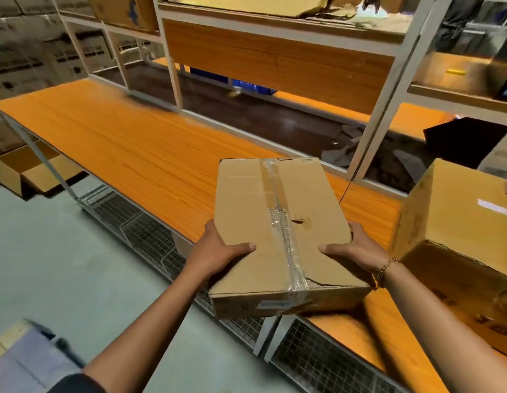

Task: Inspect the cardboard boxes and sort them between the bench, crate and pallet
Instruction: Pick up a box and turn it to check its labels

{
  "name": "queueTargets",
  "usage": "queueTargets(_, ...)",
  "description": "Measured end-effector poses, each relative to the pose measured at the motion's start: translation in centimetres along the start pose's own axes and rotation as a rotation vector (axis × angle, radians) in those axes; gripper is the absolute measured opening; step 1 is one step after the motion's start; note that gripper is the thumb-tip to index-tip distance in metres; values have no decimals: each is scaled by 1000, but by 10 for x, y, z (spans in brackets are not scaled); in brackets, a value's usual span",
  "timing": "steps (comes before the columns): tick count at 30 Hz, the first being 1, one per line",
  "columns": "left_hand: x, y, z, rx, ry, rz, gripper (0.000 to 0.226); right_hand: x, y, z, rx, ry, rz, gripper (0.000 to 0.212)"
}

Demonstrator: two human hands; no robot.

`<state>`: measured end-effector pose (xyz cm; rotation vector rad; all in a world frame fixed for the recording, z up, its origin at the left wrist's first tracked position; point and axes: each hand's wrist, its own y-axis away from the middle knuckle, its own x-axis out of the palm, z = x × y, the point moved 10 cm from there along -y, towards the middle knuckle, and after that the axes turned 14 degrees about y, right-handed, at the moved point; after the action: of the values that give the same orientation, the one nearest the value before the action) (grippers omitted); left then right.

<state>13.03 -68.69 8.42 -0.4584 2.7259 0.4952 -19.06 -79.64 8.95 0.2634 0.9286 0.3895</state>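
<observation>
Evidently mid-sort: the left hand (218, 251) and right hand (357, 248) each keep a clasping grip on a taped cardboard box (275, 211), thumbs on top, above the bench (119, 143) front edge. A bigger box (459, 217) sits on the bench at the right; most sorting looks undone.

A taped box (280, 222) sits over the bench (127, 143), left of a larger box (459, 222).

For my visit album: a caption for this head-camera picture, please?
Left hand and right hand hold a taped cardboard box above the orange bench.
</observation>
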Motion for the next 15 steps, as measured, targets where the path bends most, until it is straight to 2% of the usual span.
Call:
queueTargets(3, 2, -25, -9, -2, -66, -15, 124, -8, -26, 10, 17, 18, -15, 110)
queueTargets(8, 6, -43, -9, -25, -159, -56, 137, -8, -50, 9, 35, 44, -20, 111)
queueTargets(11, 7, -45, -8, -45, -243, -86, 132, -6, -52, 7, 54, 122, -52, 113)
queueTargets(15, 6, -44, -8, -64, -190, -24, 129, -8, -54, 5, 22, 146, -29, 117)
